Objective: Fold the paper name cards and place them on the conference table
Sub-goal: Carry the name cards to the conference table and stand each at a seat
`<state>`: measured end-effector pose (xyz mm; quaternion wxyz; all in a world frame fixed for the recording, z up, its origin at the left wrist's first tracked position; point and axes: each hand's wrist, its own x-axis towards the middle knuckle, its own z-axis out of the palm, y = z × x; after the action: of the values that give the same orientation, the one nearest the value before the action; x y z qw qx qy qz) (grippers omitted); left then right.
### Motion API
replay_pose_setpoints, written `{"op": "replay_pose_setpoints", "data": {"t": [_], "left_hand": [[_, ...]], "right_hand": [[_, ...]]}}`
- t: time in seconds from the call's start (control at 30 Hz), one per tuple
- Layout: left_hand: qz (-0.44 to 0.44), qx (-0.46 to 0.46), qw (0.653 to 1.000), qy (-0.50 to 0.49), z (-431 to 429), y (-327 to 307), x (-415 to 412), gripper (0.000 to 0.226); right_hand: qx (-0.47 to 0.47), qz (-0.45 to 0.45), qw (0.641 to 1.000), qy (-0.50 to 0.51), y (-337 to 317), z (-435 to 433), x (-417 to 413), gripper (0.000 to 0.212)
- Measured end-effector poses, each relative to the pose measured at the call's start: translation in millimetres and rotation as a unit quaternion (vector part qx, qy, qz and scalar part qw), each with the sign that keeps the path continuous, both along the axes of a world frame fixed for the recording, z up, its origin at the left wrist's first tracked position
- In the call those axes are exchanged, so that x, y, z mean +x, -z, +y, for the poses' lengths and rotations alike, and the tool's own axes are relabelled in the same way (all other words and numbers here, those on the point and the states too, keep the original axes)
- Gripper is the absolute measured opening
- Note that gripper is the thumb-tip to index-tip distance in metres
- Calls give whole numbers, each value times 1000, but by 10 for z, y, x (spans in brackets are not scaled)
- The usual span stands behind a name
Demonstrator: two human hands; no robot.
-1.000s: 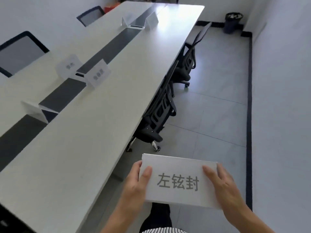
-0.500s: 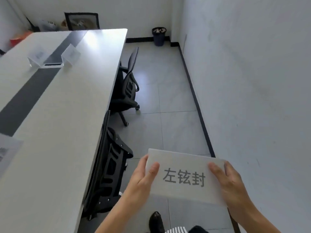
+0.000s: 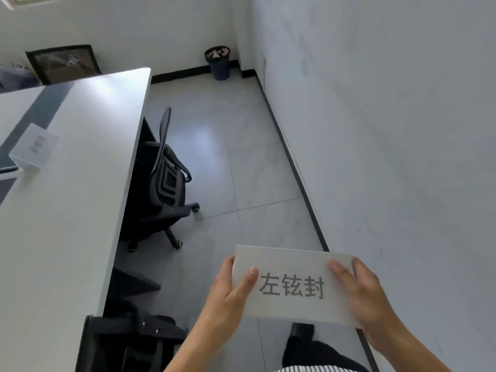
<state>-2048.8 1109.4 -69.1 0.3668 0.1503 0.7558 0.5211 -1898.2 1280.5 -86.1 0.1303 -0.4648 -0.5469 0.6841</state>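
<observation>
- The paper name card (image 3: 294, 287) is held low and near, over the tiled floor (image 3: 241, 162) in the aisle, off to the right of the conference table (image 3: 67, 210). It touches no surface.
- Its printed face, three dark characters, is turned up toward the wearer. Judging by that, it is held so the name can be read and the card kept flat while it is carried.
- The left hand (image 3: 230, 296) grips the card's left edge, thumb (image 3: 248, 280) lying over the printed face and fingers curled behind.
- The right hand (image 3: 365, 296) grips the right edge the same way, thumb on top. One hand at each end keeps the thin sheet from sagging or creasing in the wrong place.
- Whether the card is already folded cannot be told; only one face shows.
- A standing name card (image 3: 33, 146) is already set on the table, far left beside the dark centre strip (image 3: 35, 114), facing the seat side so a sitter could read it.
- A black office chair (image 3: 163, 181) is tucked against the table's right edge, which leaves the aisle open.
- A waste bin (image 3: 218, 63) stands in the far corner by the wall.
</observation>
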Motion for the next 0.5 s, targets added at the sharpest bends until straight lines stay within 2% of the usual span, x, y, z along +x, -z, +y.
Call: {"op": "replay_pose_setpoints", "data": {"t": [0.1, 0.27, 0.37, 0.43, 0.47, 0.5], "left_hand": [[6, 6, 1000, -16, 487, -112, -495, 50], [-8, 12, 995, -102, 1009, -33, -1235, 66], [-22, 9, 991, -133, 1306, 90, -1759, 51], [-30, 0, 989, -146, 1540, 159, -2196, 62], [-31, 3, 989, -143, 1671, 182, -2446, 59], [-32, 11, 990, -140, 1810, 189, -2711, 46]], "right_hand": [[15, 11, 999, -35, -134, 609, -602, 19], [30, 14, 994, -105, -236, 1359, -1610, 15], [31, 6, 989, -141, -145, 1706, -2243, 17], [32, -2, 988, -150, -68, 1935, -2702, 16], [31, -2, 989, -148, -48, 2053, -2938, 15], [29, 0, 989, -142, -36, 2178, -3175, 15]]}}
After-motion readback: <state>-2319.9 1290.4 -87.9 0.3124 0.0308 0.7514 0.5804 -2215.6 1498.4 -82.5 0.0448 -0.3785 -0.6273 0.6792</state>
